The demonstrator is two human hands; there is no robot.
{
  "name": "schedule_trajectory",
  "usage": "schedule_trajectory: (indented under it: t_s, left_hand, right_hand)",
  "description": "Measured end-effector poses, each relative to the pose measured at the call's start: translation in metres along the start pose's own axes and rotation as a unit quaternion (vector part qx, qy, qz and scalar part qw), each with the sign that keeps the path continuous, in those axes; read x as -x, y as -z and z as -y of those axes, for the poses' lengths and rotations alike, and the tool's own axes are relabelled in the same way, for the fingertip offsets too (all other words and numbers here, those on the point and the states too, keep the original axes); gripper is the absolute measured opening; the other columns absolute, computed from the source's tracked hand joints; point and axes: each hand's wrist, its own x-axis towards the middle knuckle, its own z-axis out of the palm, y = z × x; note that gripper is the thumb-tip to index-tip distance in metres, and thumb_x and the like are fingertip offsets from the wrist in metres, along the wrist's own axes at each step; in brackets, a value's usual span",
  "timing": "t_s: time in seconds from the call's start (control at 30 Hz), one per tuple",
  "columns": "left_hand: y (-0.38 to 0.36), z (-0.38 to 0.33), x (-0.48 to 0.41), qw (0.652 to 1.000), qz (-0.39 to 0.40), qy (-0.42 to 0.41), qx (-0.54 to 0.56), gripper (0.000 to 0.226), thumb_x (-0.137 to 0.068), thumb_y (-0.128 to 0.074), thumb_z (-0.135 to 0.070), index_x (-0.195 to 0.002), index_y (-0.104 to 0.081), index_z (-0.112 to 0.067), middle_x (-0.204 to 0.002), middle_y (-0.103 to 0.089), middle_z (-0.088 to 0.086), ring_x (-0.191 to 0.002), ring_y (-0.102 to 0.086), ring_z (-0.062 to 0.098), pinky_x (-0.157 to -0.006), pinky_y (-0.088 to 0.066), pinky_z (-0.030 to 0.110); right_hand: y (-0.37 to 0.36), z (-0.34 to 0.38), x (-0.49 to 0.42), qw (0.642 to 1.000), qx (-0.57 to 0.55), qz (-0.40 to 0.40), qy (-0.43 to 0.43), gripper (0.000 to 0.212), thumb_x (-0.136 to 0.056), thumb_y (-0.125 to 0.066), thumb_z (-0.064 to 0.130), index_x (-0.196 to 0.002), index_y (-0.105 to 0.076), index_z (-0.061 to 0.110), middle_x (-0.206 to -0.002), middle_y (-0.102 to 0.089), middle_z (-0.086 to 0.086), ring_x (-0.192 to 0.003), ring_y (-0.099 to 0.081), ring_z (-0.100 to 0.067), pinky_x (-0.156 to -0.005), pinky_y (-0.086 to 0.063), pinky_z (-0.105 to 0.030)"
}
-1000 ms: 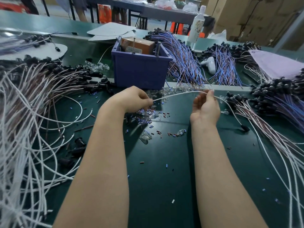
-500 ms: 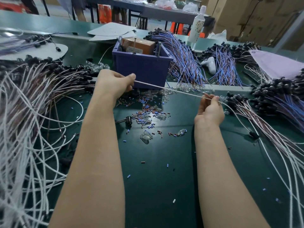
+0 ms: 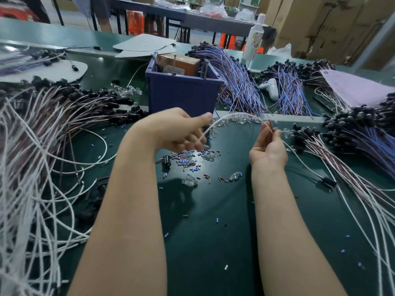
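Observation:
A thin white wire (image 3: 235,115) arcs between both hands above the green table (image 3: 213,242). My left hand (image 3: 177,129) is blurred by motion, its fingers spread downward, and the wire's left end runs along them. My right hand (image 3: 268,148) pinches the wire between thumb and fingertips, palm facing me. From there the wire trails right and down to a black socket (image 3: 329,181) lying on the table. Small blue and red sleeves and clear bulbs (image 3: 192,161) lie scattered under my left hand.
A blue bin (image 3: 181,92) with a brown box stands just behind my hands. A heap of white wires with black sockets (image 3: 42,146) fills the left side. Another bundle (image 3: 352,150) lies at the right. Blue-purple wire bundles (image 3: 235,82), a white controller (image 3: 270,87) and a bottle (image 3: 254,39) sit at the back.
My left hand dropped from up by the bin back toward the centre and its fingers loosened. The wire, pulled taut before, now bows in an arc. My right hand stayed in place.

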Motion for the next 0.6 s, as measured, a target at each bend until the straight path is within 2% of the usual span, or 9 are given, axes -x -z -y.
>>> schedule_trajectory:
  t_s: [0.1, 0.2, 0.23, 0.3, 0.37, 0.4, 0.43, 0.5, 0.6]
  left_hand:
    - [-0.01, 0.002, -0.003, 0.994, 0.08, -0.032, 0.063, 0.055, -0.091, -0.048, -0.056, -0.106, -0.061, -0.006, -0.085, -0.075, 0.007, -0.048, -0.055, 0.007, -0.045, -0.045, 0.017]
    - [-0.019, 0.009, -0.005, 0.964, 0.146, -0.107, 0.192, 0.05, -0.085, -0.057, -0.046, -0.121, -0.056, -0.01, -0.074, -0.071, 0.003, -0.042, -0.039, 0.004, -0.04, -0.035, 0.012]
    - [-0.02, 0.009, -0.006, 0.943, 0.166, -0.147, 0.25, 0.046, -0.085, -0.059, -0.037, -0.125, -0.054, -0.013, -0.07, -0.067, 0.001, -0.043, -0.037, 0.003, -0.04, -0.033, 0.011]
    - [-0.019, 0.007, -0.008, 0.891, 0.186, -0.221, 0.35, 0.039, -0.09, -0.057, -0.019, -0.129, -0.053, -0.018, -0.067, -0.06, -0.002, -0.046, -0.036, 0.003, -0.042, -0.034, 0.012]
    - [-0.016, 0.003, -0.008, 0.842, 0.191, -0.273, 0.423, 0.034, -0.091, -0.051, -0.009, -0.122, -0.06, -0.02, -0.07, -0.058, -0.003, -0.049, -0.04, 0.002, -0.047, -0.038, 0.013]
    - [-0.016, 0.001, -0.008, 0.827, 0.194, -0.291, 0.44, 0.033, -0.09, -0.051, -0.008, -0.117, -0.065, -0.02, -0.075, -0.06, -0.002, -0.053, -0.044, 0.002, -0.05, -0.041, 0.014]
    - [-0.015, -0.001, -0.006, 0.823, 0.195, -0.305, 0.438, 0.032, -0.09, -0.051, -0.006, -0.114, -0.067, -0.02, -0.082, -0.064, -0.001, -0.058, -0.05, 0.003, -0.055, -0.046, 0.015]
    - [-0.017, -0.003, -0.003, 0.838, 0.196, -0.309, 0.405, 0.033, -0.089, -0.053, -0.002, -0.113, -0.067, -0.018, -0.1, -0.069, 0.003, -0.077, -0.065, 0.009, -0.067, -0.053, 0.017]
    - [-0.021, -0.005, -0.002, 0.866, 0.206, -0.277, 0.362, 0.033, -0.088, -0.053, 0.006, -0.114, -0.063, -0.011, -0.115, -0.067, 0.007, -0.106, -0.066, 0.021, -0.081, -0.053, 0.019]
  right_hand:
    - [0.001, -0.002, 0.0, 1.0, 0.026, 0.001, 0.0, 0.015, -0.092, -0.058, 0.002, -0.078, -0.055, -0.004, -0.066, -0.061, -0.011, -0.04, -0.058, -0.011, -0.046, -0.052, -0.016]
    - [0.001, -0.006, -0.004, 0.993, 0.107, -0.015, 0.039, 0.016, -0.09, -0.061, 0.0, -0.075, -0.055, -0.003, -0.048, -0.061, -0.005, -0.036, -0.056, -0.008, -0.043, -0.049, -0.014]
    - [0.001, -0.007, -0.005, 0.988, 0.141, -0.019, 0.058, 0.014, -0.089, -0.062, -0.001, -0.077, -0.055, -0.004, -0.051, -0.061, -0.006, -0.035, -0.055, -0.007, -0.042, -0.048, -0.014]
    - [0.002, -0.011, -0.005, 0.975, 0.2, -0.015, 0.097, 0.013, -0.088, -0.062, -0.002, -0.097, -0.054, -0.008, -0.073, -0.063, -0.015, -0.035, -0.055, -0.007, -0.04, -0.046, -0.015]
    - [0.003, -0.013, -0.008, 0.963, 0.239, -0.005, 0.127, 0.036, -0.088, -0.061, -0.003, -0.119, -0.045, -0.012, -0.094, -0.061, -0.024, -0.036, -0.056, -0.008, -0.04, -0.046, -0.016]
    - [0.003, -0.014, -0.009, 0.959, 0.25, 0.0, 0.132, 0.042, -0.087, -0.061, -0.003, -0.124, -0.042, -0.013, -0.098, -0.06, -0.026, -0.036, -0.057, -0.008, -0.04, -0.046, -0.016]
    - [0.004, -0.016, -0.009, 0.957, 0.259, 0.005, 0.128, 0.044, -0.087, -0.062, -0.004, -0.126, -0.042, -0.013, -0.097, -0.061, -0.026, -0.037, -0.057, -0.008, -0.04, -0.046, -0.016]
    - [0.003, -0.016, -0.008, 0.958, 0.264, 0.013, 0.114, 0.044, -0.087, -0.061, -0.006, -0.126, -0.042, -0.014, -0.081, -0.061, -0.02, -0.035, -0.057, -0.008, -0.039, -0.045, -0.017]
    - [0.003, -0.015, -0.01, 0.956, 0.276, 0.016, 0.1, 0.043, -0.086, -0.06, -0.007, -0.125, -0.043, -0.014, -0.071, -0.058, -0.015, -0.033, -0.055, -0.009, -0.039, -0.046, -0.018]
